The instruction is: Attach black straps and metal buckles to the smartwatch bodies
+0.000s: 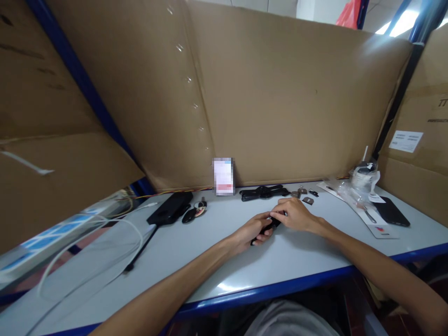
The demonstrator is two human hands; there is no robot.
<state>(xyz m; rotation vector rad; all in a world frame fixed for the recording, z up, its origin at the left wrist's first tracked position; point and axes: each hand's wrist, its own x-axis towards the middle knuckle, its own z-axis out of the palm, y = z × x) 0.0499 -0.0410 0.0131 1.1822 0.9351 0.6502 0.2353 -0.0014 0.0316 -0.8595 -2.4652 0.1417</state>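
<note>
My left hand [255, 232] is closed around a small, long black object [275, 221] just above the table. Against the upper end of that object, my right hand [292, 214] is pinched, its fingertips meeting those of the left. Fingers cover most of the object, so its kind does not show. Beyond the hands lies a group of long black pieces [264, 192]. Right of them are several small metal pieces [308, 200], close behind my right hand.
A black box-shaped device [171, 208] with cables and a set of keys [196, 211] lie left. A lit screen [224, 177] stands at the cardboard wall [280, 102]. Right are a black phone [394, 213], clear packaging [367, 215] and a wrapped cup-like container [364, 175].
</note>
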